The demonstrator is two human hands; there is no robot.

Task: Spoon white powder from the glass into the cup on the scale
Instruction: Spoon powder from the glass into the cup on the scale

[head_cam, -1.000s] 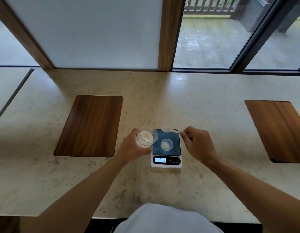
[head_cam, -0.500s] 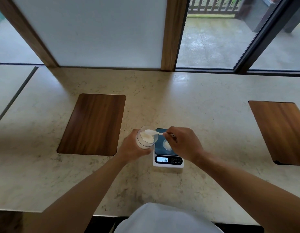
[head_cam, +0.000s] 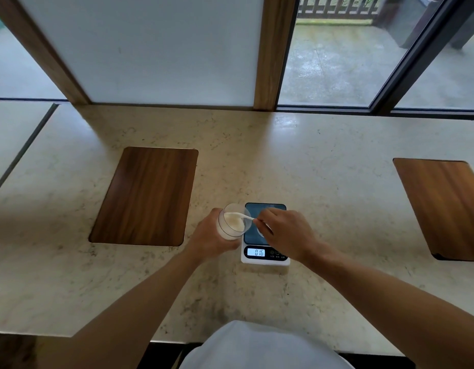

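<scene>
The spoon (head_cam: 242,216) now dips into the tilted glass (head_cam: 231,222) at the scale's (head_cam: 265,258) nine o'clock, left hand (head_cam: 208,237) gripping glass, right hand (head_cam: 285,234) pinching spoon; an overfull scoop could spill.

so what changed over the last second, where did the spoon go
The right hand swung the spoon left, from above the scale into the tilted glass, its bowl now in the white powder. That hand now hides the cup. The left hand kept its grip on the glass, the scale stayed put, and its display reads about the same.
</scene>
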